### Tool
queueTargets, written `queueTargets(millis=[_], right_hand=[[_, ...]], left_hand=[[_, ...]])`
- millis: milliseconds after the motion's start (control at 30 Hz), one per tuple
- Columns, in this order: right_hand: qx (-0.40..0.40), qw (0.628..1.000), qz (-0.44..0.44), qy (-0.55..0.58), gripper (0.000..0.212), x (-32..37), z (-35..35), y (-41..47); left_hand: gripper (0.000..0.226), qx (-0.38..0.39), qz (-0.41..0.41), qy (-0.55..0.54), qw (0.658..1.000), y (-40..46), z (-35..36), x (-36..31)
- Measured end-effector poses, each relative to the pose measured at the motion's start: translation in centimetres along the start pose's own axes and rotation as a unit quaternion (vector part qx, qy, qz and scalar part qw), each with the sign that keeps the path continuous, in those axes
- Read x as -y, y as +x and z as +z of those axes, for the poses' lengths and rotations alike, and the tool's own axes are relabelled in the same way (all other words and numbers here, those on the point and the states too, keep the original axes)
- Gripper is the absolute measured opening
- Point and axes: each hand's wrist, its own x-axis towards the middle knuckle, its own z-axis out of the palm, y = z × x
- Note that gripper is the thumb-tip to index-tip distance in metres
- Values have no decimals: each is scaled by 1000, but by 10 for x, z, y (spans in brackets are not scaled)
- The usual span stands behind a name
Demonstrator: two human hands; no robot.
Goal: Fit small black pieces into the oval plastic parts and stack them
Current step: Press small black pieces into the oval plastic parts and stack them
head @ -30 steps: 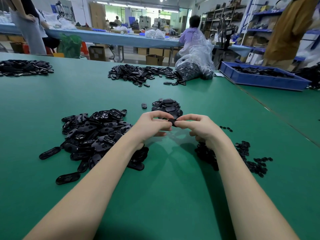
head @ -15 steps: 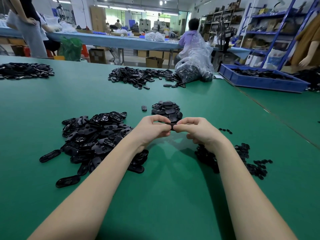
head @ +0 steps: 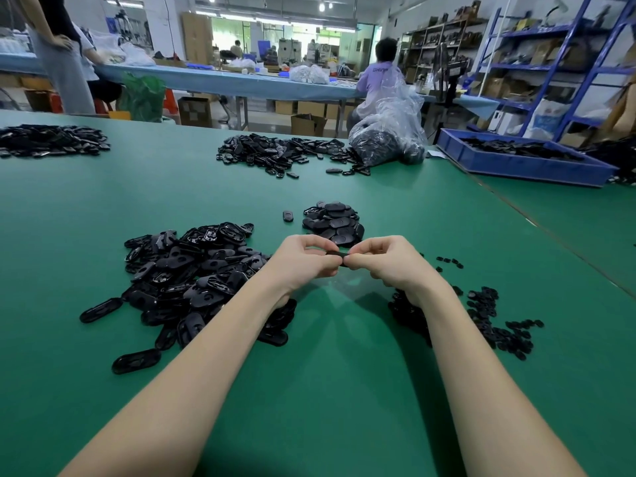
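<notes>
Both hands are meeting just above the green felt-covered desk [head: 327, 390], and between them they are pinching one flat black oval plastic part [head: 334, 253], held edge-on toward the camera so only a thin dark strip is showing. The left hand [head: 303, 261] is closing its grip on the part's left end with thumb and curled fingers; the right hand [head: 385, 263] is doing the same on the right end, its fingertips [head: 347, 259] pressing where a small black insert would be going in. The insert itself is hidden under the fingers, so I cannot tell whether it is seated yet.

Seen from the hands, the loose heap of unfilled black oval shells [head: 192, 273] is lying at about nine o'clock, the scatter of tiny black round pieces [head: 488, 315] at about four o'clock, and the small pile of finished ovals [head: 332, 222] at twelve o'clock, just beyond the knuckles.

The part is looking light, thin and rigid, with a smooth moulded surface that is probably a little slippery. Being so thin, it is likely flexing slightly under thumb pressure, so holding it by both ends and pushing near the opening seems sensible. The tiny pieces are looking easy to drop or flick away, so a fingertip pinch is suiting them better than a full grasp. The finished pile is looking loose and apt to slide if a part is dropped onto it carelessly.
</notes>
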Motion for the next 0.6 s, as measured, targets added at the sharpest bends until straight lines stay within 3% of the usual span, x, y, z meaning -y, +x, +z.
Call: queueTargets(millis=[367, 600], right_hand=[[-54, 998, -13, 8, 12, -2, 5, 4], [-53, 998, -20, 38, 13, -1, 4, 1]], left_hand=[[14, -72, 13, -6, 997, 1, 13, 2], [16, -83, 69, 78, 991, 3, 10, 4]])
